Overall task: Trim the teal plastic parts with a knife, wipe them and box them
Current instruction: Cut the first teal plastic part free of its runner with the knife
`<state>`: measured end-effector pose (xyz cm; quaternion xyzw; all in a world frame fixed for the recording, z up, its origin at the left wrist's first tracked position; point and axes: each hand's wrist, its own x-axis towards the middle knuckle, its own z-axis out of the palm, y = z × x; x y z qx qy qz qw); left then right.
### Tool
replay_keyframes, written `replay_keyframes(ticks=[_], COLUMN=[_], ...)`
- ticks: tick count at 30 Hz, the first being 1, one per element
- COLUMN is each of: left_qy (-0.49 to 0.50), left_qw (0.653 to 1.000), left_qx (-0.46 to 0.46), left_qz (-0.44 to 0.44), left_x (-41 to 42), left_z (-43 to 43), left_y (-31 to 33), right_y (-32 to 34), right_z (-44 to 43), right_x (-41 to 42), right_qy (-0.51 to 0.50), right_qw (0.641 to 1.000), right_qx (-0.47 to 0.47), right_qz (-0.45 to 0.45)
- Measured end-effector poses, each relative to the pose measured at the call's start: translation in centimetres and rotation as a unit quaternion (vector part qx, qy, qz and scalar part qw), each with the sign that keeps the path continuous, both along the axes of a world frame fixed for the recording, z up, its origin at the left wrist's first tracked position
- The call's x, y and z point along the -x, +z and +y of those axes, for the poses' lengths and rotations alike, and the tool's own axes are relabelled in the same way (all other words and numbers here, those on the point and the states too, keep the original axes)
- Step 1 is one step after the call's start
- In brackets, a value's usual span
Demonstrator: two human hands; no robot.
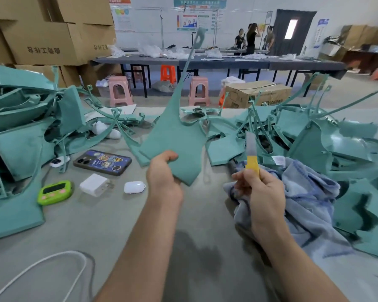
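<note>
— Holding what, that left hand [164, 173]?

— It is pinching the lower corner of a flat, matte teal plastic part [175, 136], thumb on top and fingers curling beneath. The part is standing upright above the table and tapering into a long thin strip with a slotted tab.

— And the right hand [260, 192]?

— Its fingers are wrapping round the yellow handle of a knife [253, 164], with the pale blade pointing up just right of the part, not touching it.

— What is lying under it?

— A rumpled blue-grey towel [303, 192] is lying on the smooth grey table [118, 225]. Whether the hand is touching it, I cannot tell.

— And crowding the work?

— A heap of teal parts [20, 138] is piling up at the left and another heap [336, 149] at the right, thin curved runners sticking out of both. A phone [102, 162] in a stickered case, a white charger [94, 184], a white earbud case [134, 187] and a green timer [54, 192] are lying left of the forearm; a white cable [42, 269] is looping at the near edge.

— The room?

— Cardboard boxes [46, 40] are standing stacked at back left. Pink stools [120, 90] and a long dark table [205, 62] are standing beyond, with people [251, 38] standing by a white wall.
</note>
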<state>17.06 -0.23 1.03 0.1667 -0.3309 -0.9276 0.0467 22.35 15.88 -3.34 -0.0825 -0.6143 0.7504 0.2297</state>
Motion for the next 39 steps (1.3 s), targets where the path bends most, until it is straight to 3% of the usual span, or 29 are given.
replay_keyframes(ticks=[4, 8, 14, 20, 25, 30, 33, 36, 39], left_qy=[-0.010, -0.027, -0.089, -0.110, -0.034, -0.032, -0.007, -0.010, 0.002], left_qw=[0.999, 0.991, 0.904, 0.801, 0.789, 0.725, 0.725, 0.749, 0.737], left_qx=[-0.040, 0.128, 0.405, 0.575, 0.595, 0.635, 0.634, 0.614, 0.630], left_qz=[-0.026, 0.014, 0.107, 0.125, 0.149, 0.264, 0.270, 0.248, 0.246], left_x=[1.6, 3.6, 5.6, 4.4, 0.4, -1.1, -1.0, -0.9, -0.5], left_z=[5.4, 7.8, 3.0, -6.0, -6.8, -6.0, -6.8, -7.1, -7.2], left_y=[2.4, 4.0, 0.2, -3.2, -6.5, -7.4, -7.6, -8.0, -8.4], right_y=[0.5, 0.0, 0.0, -0.6, -1.0, -1.1, -0.6, 0.1, -0.1], right_z=[0.6, 1.0, 1.1, -0.4, -2.4, -4.8, -4.1, -1.5, -0.7], right_x=[-0.1, 0.0, 0.0, -0.4, -0.6, -1.3, -0.8, -0.4, -0.6], right_qy=[-0.028, -0.057, -0.020, 0.023, 0.053, 0.102, 0.007, -0.128, -0.125], right_qw=[0.999, 0.998, 0.999, 0.996, 0.969, 0.919, 0.892, 0.873, 0.884], right_qx=[0.024, 0.019, 0.024, -0.088, -0.241, -0.378, -0.440, -0.433, -0.425], right_qz=[0.021, 0.003, 0.022, 0.001, -0.022, -0.037, -0.107, -0.184, -0.149])
